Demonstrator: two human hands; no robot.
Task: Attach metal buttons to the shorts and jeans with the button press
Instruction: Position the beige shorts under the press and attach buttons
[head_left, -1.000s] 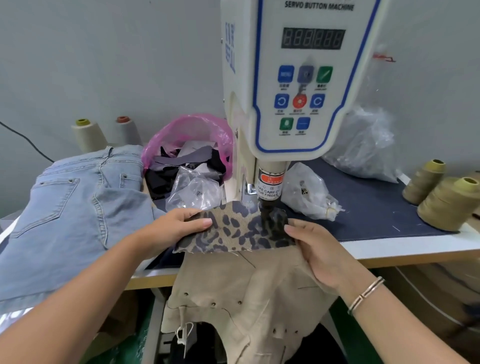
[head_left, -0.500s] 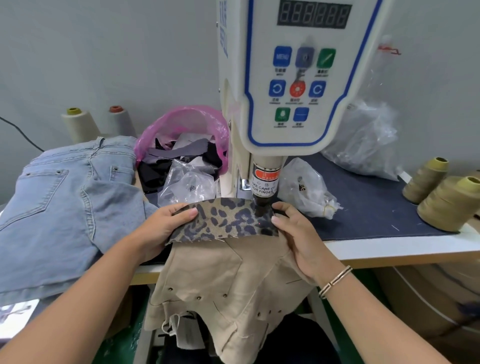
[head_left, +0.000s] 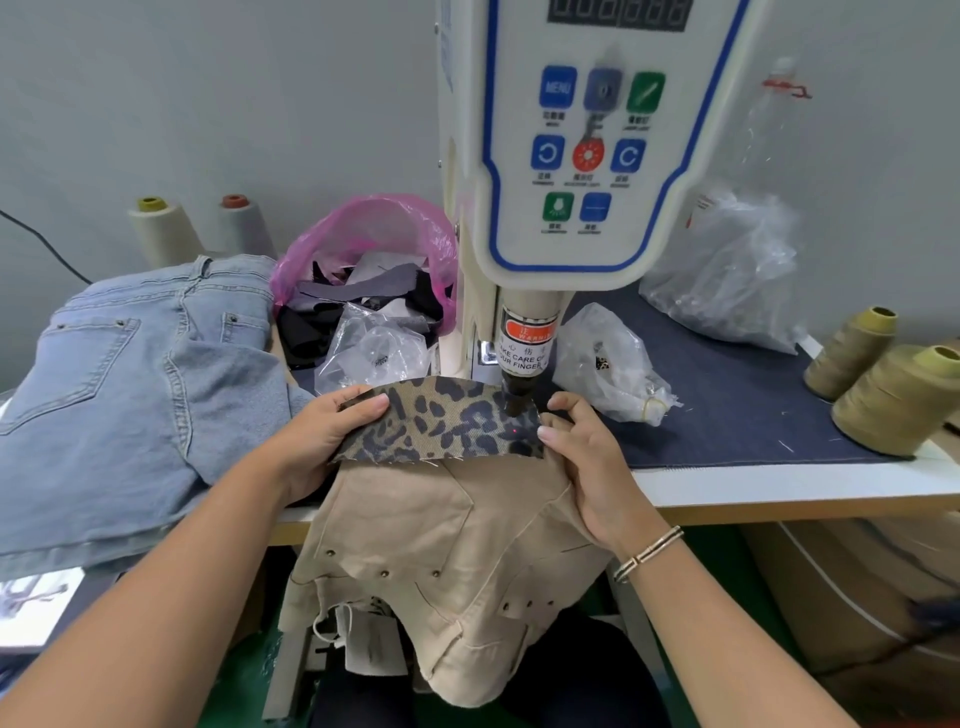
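Head view: the button press (head_left: 582, 156) fills the upper middle of the frame, its dark punch (head_left: 517, 397) down on the leopard-print waistband (head_left: 441, 423) of the beige shorts (head_left: 441, 561), which hang over the front edge of the table (head_left: 779, 486) in the lower middle. A small red light dot shows on the print just below the punch. The left hand (head_left: 324, 434) grips the waistband's left end, thumb flat on top and pressed against the cloth, the other fingers hidden beneath it. The right hand (head_left: 587, 457) holds the waistband's right end just beside the punch, thumb tip pinching the edge of the print, fingers curled above it. A bracelet (head_left: 647, 553) sits on the right wrist. Light blue jeans (head_left: 130, 374) lie heaped at the left of the frame. Behind them stand two pale thread cones (head_left: 195, 228); a pink bag (head_left: 363, 249) of cloth scraps sits left of the press, with clear plastic bags (head_left: 608, 358) by its base. Olive thread cones (head_left: 888, 384) stand at the right edge.
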